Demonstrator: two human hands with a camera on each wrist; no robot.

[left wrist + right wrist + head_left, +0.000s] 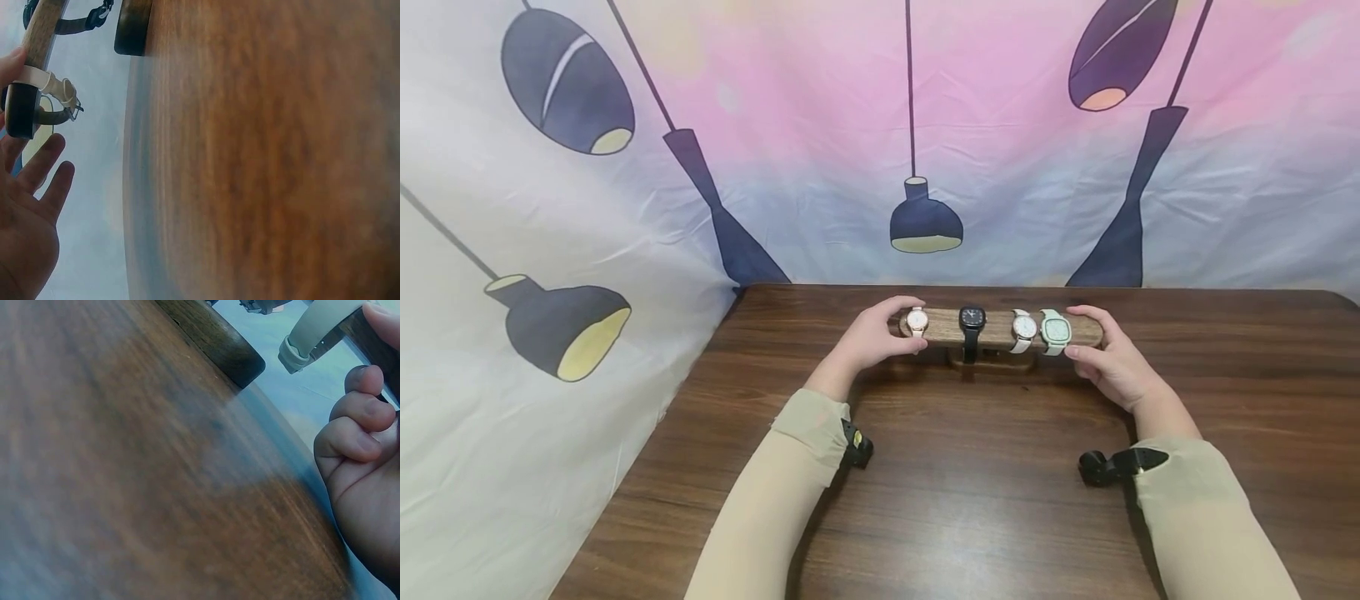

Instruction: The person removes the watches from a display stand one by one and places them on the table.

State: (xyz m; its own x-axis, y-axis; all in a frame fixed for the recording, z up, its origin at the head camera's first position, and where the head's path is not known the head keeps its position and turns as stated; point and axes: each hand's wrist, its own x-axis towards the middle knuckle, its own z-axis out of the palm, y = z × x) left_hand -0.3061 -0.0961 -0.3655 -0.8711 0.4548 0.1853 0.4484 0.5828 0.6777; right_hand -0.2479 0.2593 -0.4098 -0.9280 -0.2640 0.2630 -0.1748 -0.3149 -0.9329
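Observation:
A wooden watch stand (943,325) stands near the table's far edge, its bar raised on a low base (992,360). My left hand (880,337) grips the bar's left end between thumb and fingers, right at a watch with a white strap (917,320). On the right end, my right hand (1112,367) pinches the bar beside a mint green watch (1056,331). A black square watch (972,318) and another white-strapped watch (1023,326) sit between them. In the left wrist view, a buckle (75,109) hangs under the bar, with two fingers stretched out below.
The brown wooden table (970,483) runs toward me and out to both sides. A fabric backdrop (820,167) printed with lamps hangs right behind its far edge and along the left. Black wrist cameras (857,446) are strapped over both sleeves.

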